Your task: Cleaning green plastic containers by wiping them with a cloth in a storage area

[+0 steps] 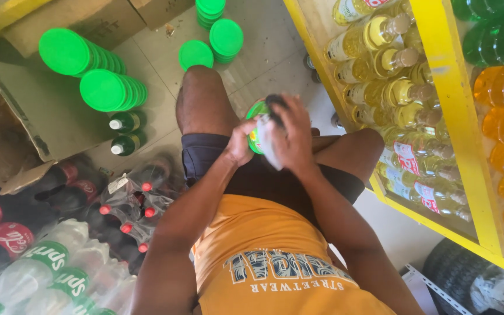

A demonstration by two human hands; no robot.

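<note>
I sit with my knees up and hold a small round green container over my lap. My left hand grips its lower left side. My right hand presses a pale cloth against the container's front and covers most of it. Both hands meet at the container, just above my dark shorts.
Stacks of round green containers lie on the tiled floor to the left, more stand ahead. An open cardboard box sits far left. Wrapped packs of soda bottles crowd the lower left. A yellow shelf of oil bottles rises on the right.
</note>
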